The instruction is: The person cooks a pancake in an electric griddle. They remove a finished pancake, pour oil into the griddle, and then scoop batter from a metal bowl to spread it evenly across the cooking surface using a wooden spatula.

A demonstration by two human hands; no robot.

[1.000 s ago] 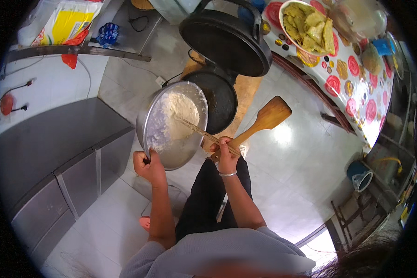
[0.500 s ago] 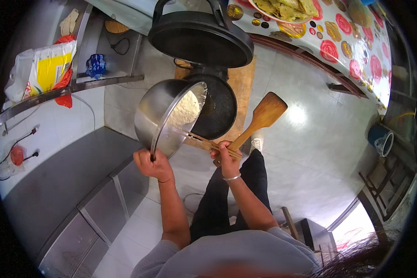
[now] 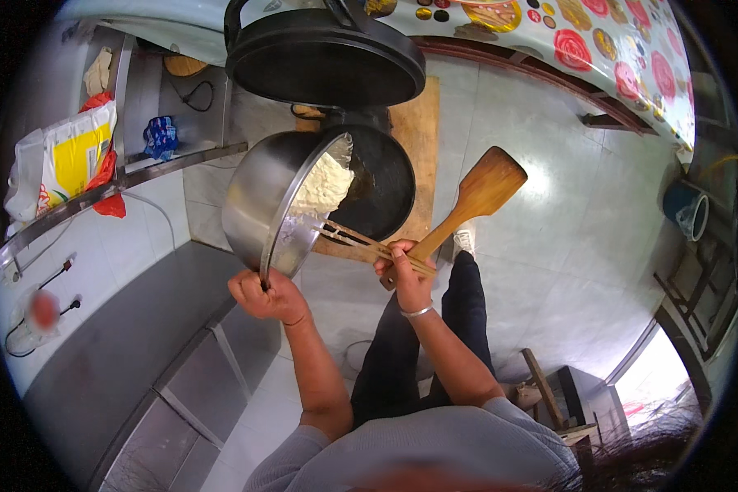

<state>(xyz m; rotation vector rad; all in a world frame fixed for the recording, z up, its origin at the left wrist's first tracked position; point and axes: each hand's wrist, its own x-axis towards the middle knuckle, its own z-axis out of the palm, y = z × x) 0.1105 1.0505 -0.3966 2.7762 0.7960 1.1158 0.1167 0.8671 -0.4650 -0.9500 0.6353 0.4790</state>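
Note:
My left hand (image 3: 267, 295) is closed round the near rim of a steel mixing bowl (image 3: 258, 193). The bowl is tipped to the right, its far rim over the round black griddle (image 3: 381, 184). Pale, thick dough or batter (image 3: 326, 182) lies inside near the lower lip. In my closed right hand (image 3: 407, 275) are wooden chopsticks (image 3: 357, 239) and a wooden spatula (image 3: 488, 184). The chopsticks' tips reach into the bowl below the dough, with pale residue on them. The spatula's blade points up and right, away from the bowl. The griddle's black lid (image 3: 328, 61) stands raised behind.
A wooden board (image 3: 422, 131) lies under the griddle. At the far right stands a table with a patterned cloth (image 3: 541, 49). On the left are a shelf with a yellow-and-white bag (image 3: 75, 160) and a low grey counter (image 3: 139, 328). A bucket (image 3: 687, 209) stands far right.
The whole view has shifted, with griddle and lid now farther left. The dough looks more heaped near the bowl's lip. Both hands keep their holds.

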